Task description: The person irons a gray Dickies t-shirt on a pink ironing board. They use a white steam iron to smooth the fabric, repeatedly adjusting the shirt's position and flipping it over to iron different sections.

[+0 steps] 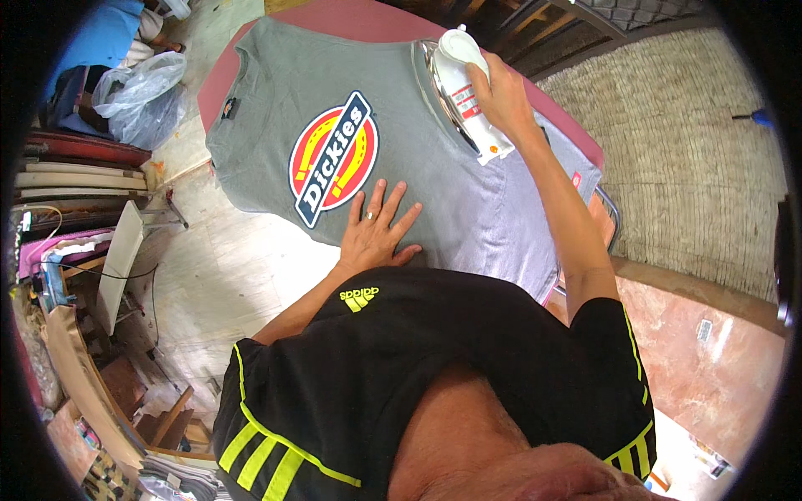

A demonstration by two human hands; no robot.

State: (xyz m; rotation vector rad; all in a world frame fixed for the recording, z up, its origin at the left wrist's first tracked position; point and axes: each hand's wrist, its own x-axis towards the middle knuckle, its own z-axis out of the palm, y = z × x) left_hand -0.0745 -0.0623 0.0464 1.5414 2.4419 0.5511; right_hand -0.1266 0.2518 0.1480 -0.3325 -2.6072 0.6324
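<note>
A grey T-shirt (267, 92) with a large red, yellow and dark blue print lies spread over a maroon ironing board (219, 88). My right hand (504, 98) is wrapped round the handle of a white clothes iron (468, 104), toward the shirt's far right part. Its shiny metal soleplate edge faces left, and the side by my fingers is partly covered by them. On the near part of the shirt, just below the print, my left hand (376, 235) rests flat with its fingers spread and a ring on one of them.
A clear plastic bag (144, 98) lies at the far left, above several stacked boards (83, 179). Beside them leans a white panel (121, 263) with a dark cord. A metal lattice (643, 10) borders the far right, near a streaked grey surface (660, 159).
</note>
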